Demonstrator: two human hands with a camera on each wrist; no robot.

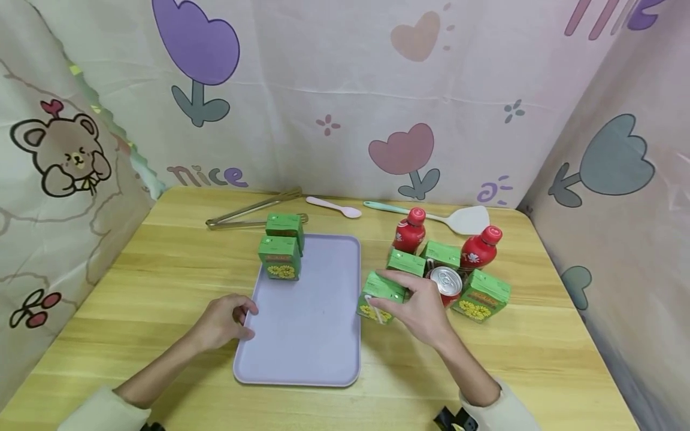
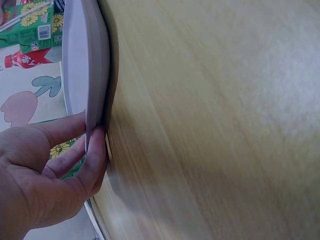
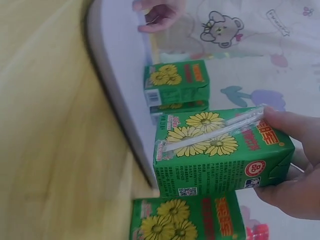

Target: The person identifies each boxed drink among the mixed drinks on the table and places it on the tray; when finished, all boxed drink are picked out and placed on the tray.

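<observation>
My left hand (image 1: 218,326) pinches the left rim of a lilac rectangular tray (image 1: 307,344); the left wrist view shows fingers on both sides of that rim (image 2: 93,75). Near the tray's right edge, my right hand (image 1: 423,308) grips a green drink carton (image 3: 220,155) with yellow flowers and a wrapped straw on its side. In the right wrist view its lower end overlaps the tray's edge. At the tray's far left corner two similar cartons stand one behind the other, the front carton (image 1: 280,260) partly covering the rear carton (image 1: 284,224).
Right of the tray cluster more green cartons (image 1: 481,294), a red can (image 1: 446,282) and two red bottles (image 1: 409,230). Along the back lie metal tongs (image 1: 242,214), a pink spoon (image 1: 334,206) and a white spatula (image 1: 468,220). Printed cloth hangs behind the table.
</observation>
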